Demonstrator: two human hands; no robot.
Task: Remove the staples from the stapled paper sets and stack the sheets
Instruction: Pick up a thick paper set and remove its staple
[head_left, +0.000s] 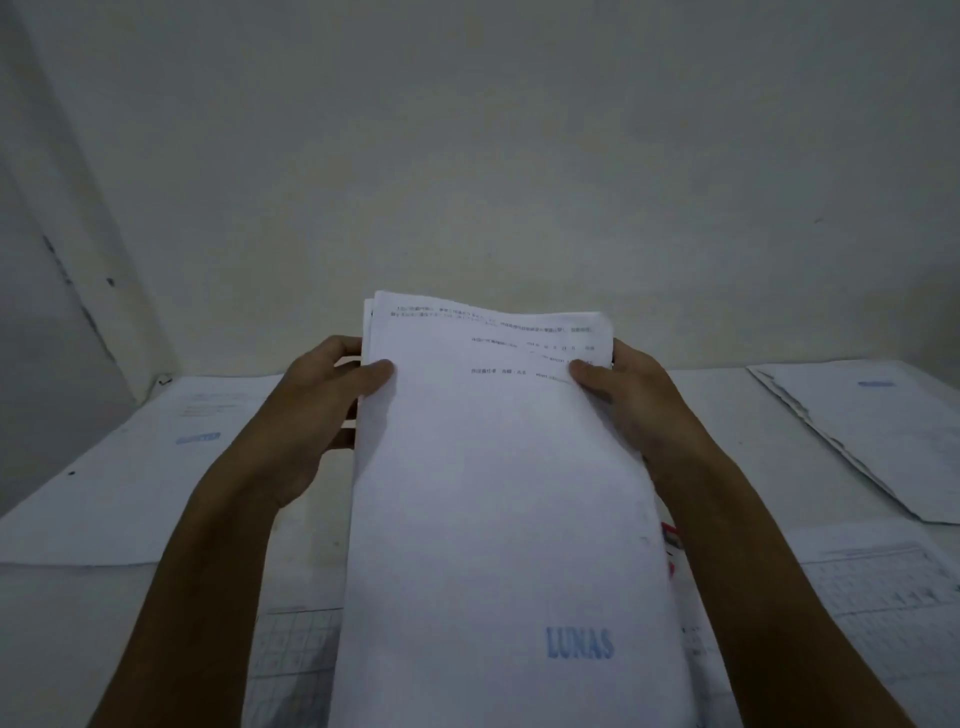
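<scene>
I hold a thick set of white sheets (498, 493) up in front of me, above the table, its far end raised. The top sheet has a few lines of small print near the far edge and a blue "LUNAS" stamp near me. My left hand (332, 400) grips the set's left edge, thumb on top, fingers behind. On the opposite edge my right hand (628, 400) grips the same way. No staple or staple remover can be made out.
Papers lie flat on the white table (727, 415): a sheet with a blue stamp (140, 467) at left, a layered pile (872, 431) at far right, printed grid sheets (883, 582) at near right and under the held set. A small red item (670, 540) peeks out beside the set. A wall stands behind.
</scene>
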